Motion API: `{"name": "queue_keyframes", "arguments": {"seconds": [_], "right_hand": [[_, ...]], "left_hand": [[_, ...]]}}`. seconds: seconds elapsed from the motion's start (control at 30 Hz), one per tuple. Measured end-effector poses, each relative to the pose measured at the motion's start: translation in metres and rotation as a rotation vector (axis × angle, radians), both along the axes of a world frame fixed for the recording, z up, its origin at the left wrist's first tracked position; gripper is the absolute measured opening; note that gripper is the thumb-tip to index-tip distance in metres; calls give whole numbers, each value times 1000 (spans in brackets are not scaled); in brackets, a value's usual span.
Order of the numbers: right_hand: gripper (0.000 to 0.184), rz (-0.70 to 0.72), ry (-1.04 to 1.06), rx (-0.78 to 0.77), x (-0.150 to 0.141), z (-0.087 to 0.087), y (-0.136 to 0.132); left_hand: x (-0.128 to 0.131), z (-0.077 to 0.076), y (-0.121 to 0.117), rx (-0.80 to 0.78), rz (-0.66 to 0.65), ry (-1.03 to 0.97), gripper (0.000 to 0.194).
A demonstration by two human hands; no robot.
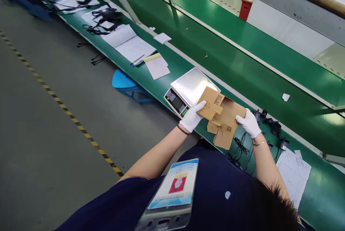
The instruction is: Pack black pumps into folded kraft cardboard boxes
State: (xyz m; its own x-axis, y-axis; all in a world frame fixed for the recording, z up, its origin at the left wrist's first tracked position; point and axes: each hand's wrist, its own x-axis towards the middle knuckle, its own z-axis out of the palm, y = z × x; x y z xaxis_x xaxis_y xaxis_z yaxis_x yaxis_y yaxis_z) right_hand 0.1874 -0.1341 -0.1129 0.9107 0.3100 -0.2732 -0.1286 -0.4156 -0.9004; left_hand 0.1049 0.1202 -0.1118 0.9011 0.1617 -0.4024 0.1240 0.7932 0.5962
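The left hand [191,119] and right hand [249,124] hold an open carton [231,111] in their fingers [199,106] above the surface [320,188]; a scale [190,85] sits between its near and far edges.

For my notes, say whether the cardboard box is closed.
No: the cardboard box, held by the left hand and right hand, has its flaps open.

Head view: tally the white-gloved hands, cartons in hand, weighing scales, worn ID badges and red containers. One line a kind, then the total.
White-gloved hands: 2 (left hand, right hand)
Carton in hand: 1
Weighing scale: 1
ID badge: 1
Red container: 1
Total: 6
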Motion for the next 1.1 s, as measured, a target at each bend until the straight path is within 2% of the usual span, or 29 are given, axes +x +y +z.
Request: {"name": "queue_keyframes", "arguments": {"seconds": [0.1,0.23,0.3,0.33,0.4,0.47,0.53,0.6,0.67,0.73,0.8,0.87,0.93,1.03,1.1], "right_hand": [[38,44,74,97,18,7,0],[40,-233,-33,317,57,10,-4],[40,-350,-101,356,78,14,-11],[43,-392,-134,299,87,16,-14],[55,-465,-203,84,98,24,-18],[64,-507,-281,-63,97,32,-14],[65,-437,-321,-10,81,38,2],[63,-212,-294,119,58,41,25],[57,23,-266,115,42,38,48],[45,156,-312,-76,42,27,60],[35,218,-386,-389,60,6,58],[37,281,-410,-705,88,-21,48],[41,331,-377,-905,116,-51,37],[44,364,-336,-964,134,-84,24],[48,329,-417,-915,125,-98,18]], "left_hand": [[18,-3,15,-52,-29,0,42],[42,1,17,-119,-65,-72,41],[50,4,15,-137,-54,-73,41],[53,6,14,-141,-44,-74,42],[55,9,11,-137,-25,-93,44],[55,11,5,-83,1,-131,47],[55,11,-6,35,49,-184,52],[56,7,-21,206,99,-263,58],[57,-3,-36,390,72,-315,65],[53,-20,-47,572,-45,-252,73],[42,-44,-51,720,-207,-63,84],[21,-70,-50,762,-379,133,92],[-5,-93,-46,706,-508,246,93],[-41,-119,-42,656,-572,323,90],[-55,-133,-42,704,-571,365,85]]}}
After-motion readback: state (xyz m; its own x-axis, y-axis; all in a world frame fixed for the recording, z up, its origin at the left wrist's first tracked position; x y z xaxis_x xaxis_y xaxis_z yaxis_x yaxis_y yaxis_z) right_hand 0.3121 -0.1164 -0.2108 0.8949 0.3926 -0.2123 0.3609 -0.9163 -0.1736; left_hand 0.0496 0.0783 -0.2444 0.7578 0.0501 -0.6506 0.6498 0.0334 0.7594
